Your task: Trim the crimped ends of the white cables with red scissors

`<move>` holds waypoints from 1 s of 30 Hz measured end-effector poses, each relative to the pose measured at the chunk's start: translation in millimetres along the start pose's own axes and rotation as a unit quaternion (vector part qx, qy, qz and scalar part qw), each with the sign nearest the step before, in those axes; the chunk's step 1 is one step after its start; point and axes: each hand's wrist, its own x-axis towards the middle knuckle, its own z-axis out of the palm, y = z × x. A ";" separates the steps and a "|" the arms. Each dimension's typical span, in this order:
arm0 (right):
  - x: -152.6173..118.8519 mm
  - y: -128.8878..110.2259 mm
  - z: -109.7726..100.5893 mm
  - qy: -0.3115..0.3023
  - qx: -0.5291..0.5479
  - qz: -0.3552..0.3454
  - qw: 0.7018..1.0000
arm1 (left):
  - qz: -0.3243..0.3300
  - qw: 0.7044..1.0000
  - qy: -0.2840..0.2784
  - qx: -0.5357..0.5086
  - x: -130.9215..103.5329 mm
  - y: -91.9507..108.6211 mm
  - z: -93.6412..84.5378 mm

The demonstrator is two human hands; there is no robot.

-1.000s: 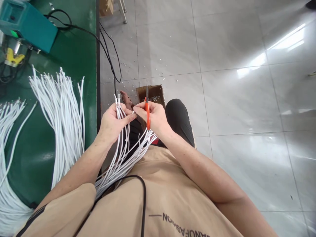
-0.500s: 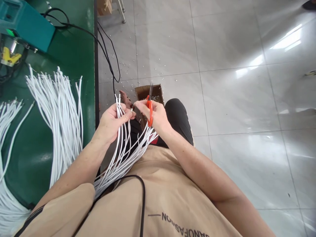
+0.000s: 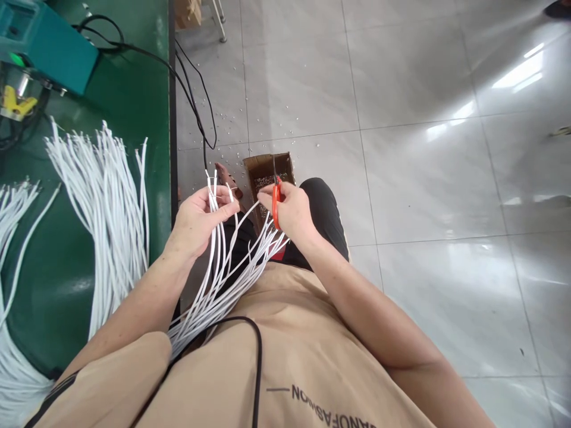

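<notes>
A bundle of thin white cables (image 3: 223, 297) lies across my lap and fans upward. My left hand (image 3: 198, 220) is closed around several of their upper ends, which stick up past the fingers. My right hand (image 3: 292, 214) holds scissors with red handles (image 3: 276, 205), the dark blades pointing away from me. Its fingertips also pinch the end of one white cable, to the right of my left hand. Below that hand, more loose cable ends spread over my thigh.
A cardboard box (image 3: 270, 163) with small scraps stands on the floor between my legs. At left, a green table (image 3: 129, 89) bears more white cable bundles (image 3: 111, 208) and a teal device (image 3: 57, 47). Black cords (image 3: 191, 95) hang off its edge. White bits litter the floor.
My right hand has moved slightly right, away from my left hand, and now pinches a cable end. A cable end now stands up beside my left fingertips.
</notes>
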 end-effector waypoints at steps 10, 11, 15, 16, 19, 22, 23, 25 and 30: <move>21.9 -23.2 -8.8 -0.186 0.124 0.013 0.975 | 0.016 0.999 -0.036 0.010 -4.3 2.4 4.8; 22.0 -22.3 -8.1 -0.219 0.129 0.011 0.967 | 0.015 0.999 -0.038 0.014 -4.3 2.2 4.8; 17.5 -18.2 -3.5 -0.279 0.125 -0.012 0.952 | 0.008 0.999 -0.044 0.008 -4.9 0.8 4.8; 16.2 -17.8 -2.9 -0.274 0.118 -0.012 0.954 | 0.005 0.999 -0.043 0.003 -5.1 0.2 4.8; 13.8 -17.0 -4.3 -0.257 0.097 -0.011 0.962 | 0.005 0.999 -0.039 -0.011 -5.2 -1.3 4.5; 13.8 -12.6 -7.8 -0.211 0.025 -0.018 0.977 | 0.014 0.999 -0.034 -0.007 -4.9 -1.5 4.5; 14.1 -10.3 -8.8 -0.183 -0.031 -0.027 0.982 | 0.017 0.999 -0.030 0.000 -4.7 -1.3 4.6; 14.5 -5.9 -9.9 -0.135 -0.174 -0.063 0.973 | 0.020 0.999 -0.024 0.013 -4.5 -1.0 4.8; 11.9 -7.5 -10.6 -0.143 -0.412 -0.156 0.886 | 0.024 0.999 -0.017 0.031 -3.4 -2.6 4.3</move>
